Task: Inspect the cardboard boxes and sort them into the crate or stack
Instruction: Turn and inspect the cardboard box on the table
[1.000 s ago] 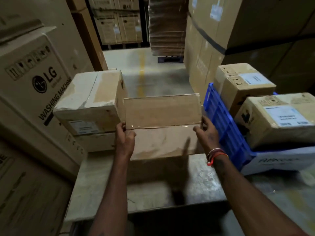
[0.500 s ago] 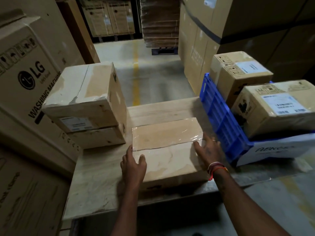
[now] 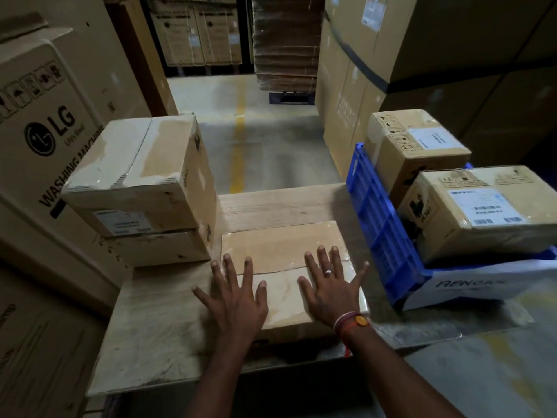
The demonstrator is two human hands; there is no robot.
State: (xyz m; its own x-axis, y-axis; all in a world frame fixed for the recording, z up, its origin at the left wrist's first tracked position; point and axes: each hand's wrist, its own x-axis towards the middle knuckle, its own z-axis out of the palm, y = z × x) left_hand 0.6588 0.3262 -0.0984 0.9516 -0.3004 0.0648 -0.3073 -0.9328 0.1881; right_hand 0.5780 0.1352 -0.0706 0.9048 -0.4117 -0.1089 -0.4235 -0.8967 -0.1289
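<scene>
A flat taped cardboard box (image 3: 280, 245) lies on the wooden table (image 3: 156, 333) in front of me. My left hand (image 3: 235, 300) has its fingers spread over the box's near left part. My right hand (image 3: 331, 285), wearing a ring and wrist bands, lies flat on the box's right part with straight fingers. To the left stands a stack of two boxes (image 3: 141, 188). At the right a blue crate (image 3: 379, 230) holds two labelled boxes (image 3: 470, 212).
A big washing machine carton (image 3: 51, 140) borders the table on the left. Tall cartons (image 3: 407, 55) rise behind the crate. A concrete aisle with a yellow line (image 3: 239, 140) runs ahead to a pallet of flat cardboard (image 3: 286, 40).
The box, held tilted up by its sides a second ago, now lies flat on the table. Both hands have moved from its sides onto its top with fingers spread.
</scene>
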